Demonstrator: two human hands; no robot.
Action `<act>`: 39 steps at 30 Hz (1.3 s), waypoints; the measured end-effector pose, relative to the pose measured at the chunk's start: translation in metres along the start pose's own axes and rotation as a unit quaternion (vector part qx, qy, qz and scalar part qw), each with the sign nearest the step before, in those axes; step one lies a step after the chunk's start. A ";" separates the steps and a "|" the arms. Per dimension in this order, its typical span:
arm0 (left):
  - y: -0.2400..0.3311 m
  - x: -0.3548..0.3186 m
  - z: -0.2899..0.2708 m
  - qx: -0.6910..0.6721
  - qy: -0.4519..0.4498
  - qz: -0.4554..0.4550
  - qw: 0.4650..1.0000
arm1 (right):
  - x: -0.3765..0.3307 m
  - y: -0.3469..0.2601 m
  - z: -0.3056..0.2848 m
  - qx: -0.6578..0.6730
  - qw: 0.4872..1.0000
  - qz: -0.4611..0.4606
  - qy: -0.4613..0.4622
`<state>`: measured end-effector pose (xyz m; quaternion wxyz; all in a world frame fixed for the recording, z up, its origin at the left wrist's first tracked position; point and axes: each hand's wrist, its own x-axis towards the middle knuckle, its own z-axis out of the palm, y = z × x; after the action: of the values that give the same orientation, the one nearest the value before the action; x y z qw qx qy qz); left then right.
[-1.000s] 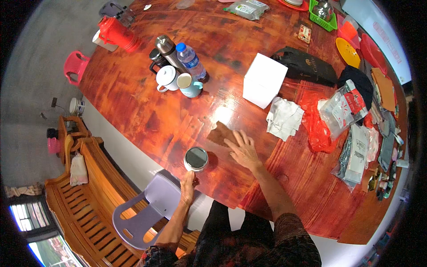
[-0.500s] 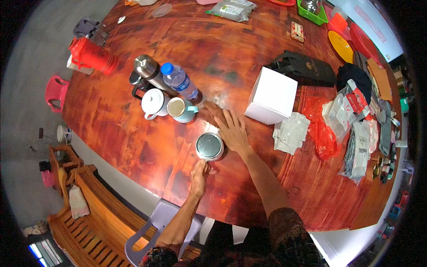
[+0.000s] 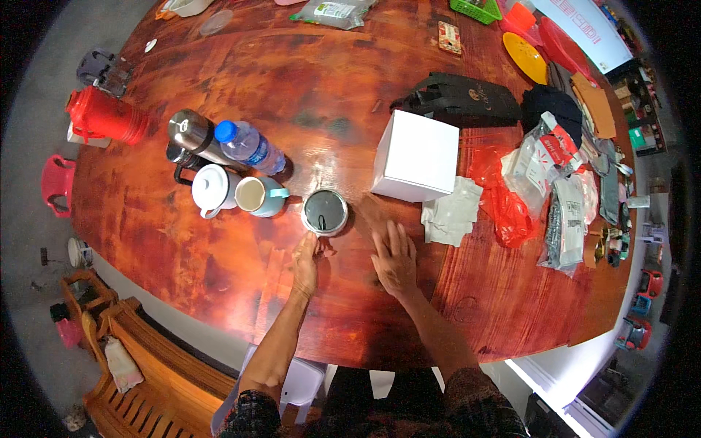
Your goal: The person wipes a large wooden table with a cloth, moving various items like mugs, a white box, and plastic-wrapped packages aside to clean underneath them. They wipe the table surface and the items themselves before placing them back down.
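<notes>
From the head view, the left hand (image 3: 305, 261) lies on the red-brown table (image 3: 219, 241) with its fingers curled together, the fingertips touching the near rim of a round metal cup (image 3: 325, 212) with a dark top; it pinches nothing that can be made out. The cup stands just at 12 o'clock of that hand, near the middle of the table's near half. The right hand (image 3: 394, 257) rests flat on the wood at 3 o'clock of the left hand, fingers straight and slightly spread, holding nothing, near the cup but apart from it. At 9 o'clock of the cup sits a pale blue mug (image 3: 257, 196), touching a white jug (image 3: 212, 188) further at 9 o'clock. Behind them, at 10 o'clock, lie a steel flask (image 3: 191, 136) and a clear bottle (image 3: 250, 146) with a blue cap, side by side. A red jug (image 3: 102, 117) lies well apart toward 9 o'clock, near the table's edge. At 2 o'clock of the cup stands a white box (image 3: 416, 155), with a folded white cloth (image 3: 451, 212) just beside it at 4 o'clock. A red bag (image 3: 504, 197) lies at 3 o'clock of the cloth, and a black bag (image 3: 460, 98) lies at 12 o'clock of the box. A wooden bench (image 3: 146, 365) stands off the table at 7 o'clock.
</notes>
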<state>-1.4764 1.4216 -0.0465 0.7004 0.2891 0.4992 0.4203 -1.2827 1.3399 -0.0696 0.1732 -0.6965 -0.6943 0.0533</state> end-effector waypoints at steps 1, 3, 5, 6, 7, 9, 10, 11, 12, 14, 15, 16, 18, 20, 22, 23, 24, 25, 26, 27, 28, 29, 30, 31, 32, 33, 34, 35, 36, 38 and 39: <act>0.003 0.005 0.002 -0.021 0.005 -0.002 1.000 | -0.015 0.001 -0.006 -0.010 0.999 0.036 -0.027; 0.005 0.019 0.005 -0.011 0.003 0.019 1.000 | -0.035 0.005 -0.010 -0.024 0.994 0.090 -0.050; 0.003 0.035 0.008 -0.049 -0.019 0.029 0.998 | -0.043 0.009 -0.011 -0.030 0.991 0.124 -0.040; 0.002 0.041 0.009 -0.067 -0.028 0.034 0.997 | -0.044 0.010 -0.009 -0.036 0.991 0.126 -0.036; 0.003 0.046 0.012 -0.029 -0.004 0.035 0.999 | -0.044 0.009 -0.007 -0.041 0.990 0.130 -0.033; 0.004 0.054 0.016 -0.046 -0.013 0.037 0.998 | -0.045 0.009 -0.005 -0.052 0.990 0.128 -0.024; 0.006 0.057 0.019 -0.055 -0.017 0.039 0.998 | -0.045 0.010 -0.005 -0.058 0.991 0.122 -0.018; 0.009 0.058 0.023 -0.053 -0.012 0.039 0.998 | -0.046 0.011 -0.005 -0.064 0.991 0.116 -0.011; 0.010 0.060 0.024 -0.056 -0.014 0.045 0.997 | -0.046 0.011 -0.005 -0.059 0.991 0.115 -0.017; 0.011 0.064 0.023 -0.064 -0.021 0.061 0.996 | -0.045 0.012 -0.007 -0.050 0.992 0.111 -0.024; 0.010 0.064 0.019 -0.060 -0.035 0.067 0.995 | -0.045 0.011 -0.008 -0.051 0.993 0.106 -0.020; 0.013 0.061 0.024 -0.049 -0.017 0.056 0.997 | -0.045 0.011 -0.008 -0.053 0.993 0.102 -0.014; 0.017 0.052 0.036 -0.026 0.020 0.036 0.999 | -0.045 0.012 -0.011 -0.060 0.994 0.093 -0.018; 0.023 0.041 0.045 0.105 0.070 0.103 0.987 | -0.041 0.011 -0.018 -0.068 0.993 0.084 -0.037; 0.025 0.023 0.055 0.253 0.148 0.197 0.936 | -0.043 0.005 -0.027 -0.021 0.992 0.067 -0.107; 0.025 0.012 0.065 0.329 0.196 0.255 0.888 | -0.045 0.003 -0.033 -0.002 0.988 0.060 -0.140; 0.026 0.000 0.076 0.400 0.242 0.309 0.828 | -0.055 0.002 -0.032 0.018 0.995 0.023 -0.100; 0.029 -0.011 0.090 0.373 0.199 0.280 0.862 | -0.073 0.002 -0.026 0.036 0.997 -0.013 -0.061; 0.040 -0.019 0.110 0.414 0.173 0.320 0.835 | -0.090 -0.001 -0.025 0.054 0.997 -0.050 -0.022; 0.054 -0.022 0.132 0.453 0.146 0.359 0.803 | -0.103 -0.005 -0.027 0.082 0.995 -0.052 -0.032; 0.066 -0.022 0.153 0.490 0.119 0.398 0.766 | -0.114 -0.010 -0.028 0.109 0.992 -0.054 -0.039; 0.079 -0.019 0.170 0.517 0.109 0.406 0.745 | -0.122 -0.018 -0.029 0.139 0.988 -0.057 -0.045; 0.092 -0.015 0.187 0.543 0.099 0.414 0.724 | -0.130 -0.023 -0.032 0.160 0.985 -0.050 -0.049; 0.100 -0.010 0.201 0.570 0.090 0.421 0.700 | -0.138 -0.030 -0.034 0.185 0.980 -0.044 -0.054; 0.101 -0.004 0.216 0.603 0.101 0.392 0.688 | -0.147 -0.032 -0.037 0.204 0.977 -0.035 -0.060; 0.106 -0.001 0.229 0.635 0.086 0.333 0.692 | -0.154 -0.034 -0.039 0.286 0.953 0.062 -0.084; 0.109 0.000 0.242 0.665 0.070 0.272 0.692 | -0.160 -0.034 -0.041 0.365 0.911 0.160 -0.105; 0.101 0.007 0.246 0.673 0.063 0.256 0.691 | -0.165 -0.033 -0.043 0.438 0.853 0.253 -0.124; 0.097 0.005 0.253 0.716 0.086 0.229 0.654 | -0.171 -0.027 -0.046 0.403 0.879 0.238 -0.093; 0.102 0.003 0.261 0.699 0.080 0.159 0.692 | -0.168 -0.018 -0.068 0.371 0.896 0.240 -0.050; 0.099 0.006 0.258 0.696 0.089 0.166 0.693 | -0.165 -0.009 -0.080 0.379 0.889 0.256 -0.040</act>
<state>-1.2624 1.4781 0.1181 0.1701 0.7331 0.6530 0.0855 -1.2714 1.1636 -0.0192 0.3761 -0.7288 -0.4257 0.3823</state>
